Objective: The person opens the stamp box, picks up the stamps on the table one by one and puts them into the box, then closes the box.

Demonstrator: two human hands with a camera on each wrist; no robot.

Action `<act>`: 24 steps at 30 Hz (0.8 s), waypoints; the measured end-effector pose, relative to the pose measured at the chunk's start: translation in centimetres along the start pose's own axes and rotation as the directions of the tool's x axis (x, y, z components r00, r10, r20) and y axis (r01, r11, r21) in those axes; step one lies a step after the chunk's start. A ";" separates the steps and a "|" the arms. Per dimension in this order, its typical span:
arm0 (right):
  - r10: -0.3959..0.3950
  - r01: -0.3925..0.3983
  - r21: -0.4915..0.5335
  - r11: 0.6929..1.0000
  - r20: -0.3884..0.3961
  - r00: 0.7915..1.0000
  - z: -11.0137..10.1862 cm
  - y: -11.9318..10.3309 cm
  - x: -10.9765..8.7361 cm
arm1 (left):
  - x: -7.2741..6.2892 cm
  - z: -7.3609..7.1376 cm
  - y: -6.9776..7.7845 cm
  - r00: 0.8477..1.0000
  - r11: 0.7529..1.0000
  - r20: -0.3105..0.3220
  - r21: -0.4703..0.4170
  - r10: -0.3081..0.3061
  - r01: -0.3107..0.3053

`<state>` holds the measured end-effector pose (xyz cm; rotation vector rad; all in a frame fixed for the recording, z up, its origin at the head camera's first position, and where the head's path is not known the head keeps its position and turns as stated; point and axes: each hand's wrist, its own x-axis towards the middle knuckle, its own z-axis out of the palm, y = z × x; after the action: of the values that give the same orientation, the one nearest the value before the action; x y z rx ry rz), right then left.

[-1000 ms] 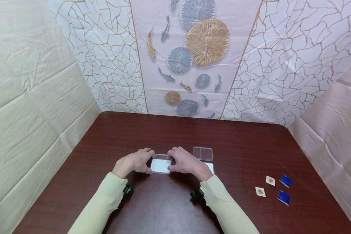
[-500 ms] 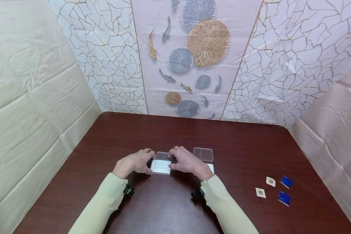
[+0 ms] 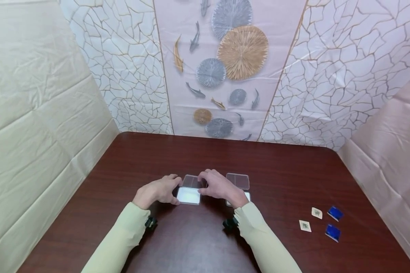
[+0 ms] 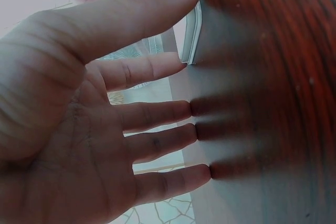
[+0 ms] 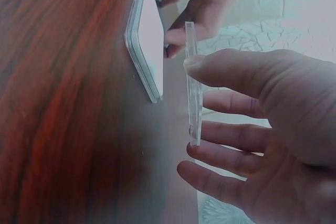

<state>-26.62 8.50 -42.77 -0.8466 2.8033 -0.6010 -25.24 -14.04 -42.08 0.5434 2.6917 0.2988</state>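
Observation:
A shallow white-topped case [image 3: 189,196] lies flat on the dark wooden table. My left hand [image 3: 158,190] holds its left side, thumb on the near edge and index finger at the far edge; the other fingertips rest at the tabletop in the left wrist view. My right hand [image 3: 219,184] pinches a thin clear plastic lid [image 5: 193,85] between thumb and fingers. In the right wrist view the lid is apart from the white case [image 5: 147,40]. From the head, the clear lid [image 3: 190,181] shows just beyond the case, its right end hidden by my fingers.
Right of my hands lies another clear lid [image 3: 238,181]; below it a second white case [image 3: 248,196] is partly hidden by my right wrist. Farther right are a printed cream square [image 3: 316,213], another cream square [image 3: 305,226], a blue packet [image 3: 335,213] and another blue packet [image 3: 333,232].
The clear lid has moved away from over the white case toward the far side, baring more of its white top. My right hand moved slightly with it; my left hand stayed in place.

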 end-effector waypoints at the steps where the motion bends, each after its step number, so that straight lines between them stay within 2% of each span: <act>1: 0.003 -0.003 0.001 1.000 0.001 1.000 0.0 0.1 0.1 | 0.0 0.0 0.0 1.000 1.000 0.001 -0.003 0.002 -0.002; 15: 0.019 -0.019 0.012 1.000 0.011 1.000 -0.2 0.9 1.1 | 0.0 0.2 -0.1 1.000 1.000 -0.003 -0.016 -0.022 0.022; 24: -0.007 0.008 -0.036 0.999 0.014 1.000 -0.7 0.9 2.0 | -0.1 0.0 0.1 1.000 1.000 -0.003 -0.009 -0.021 0.021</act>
<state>-28.94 8.35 -42.56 -0.8652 2.8074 -0.5456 -25.17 -14.00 -42.04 0.5118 2.6965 0.3054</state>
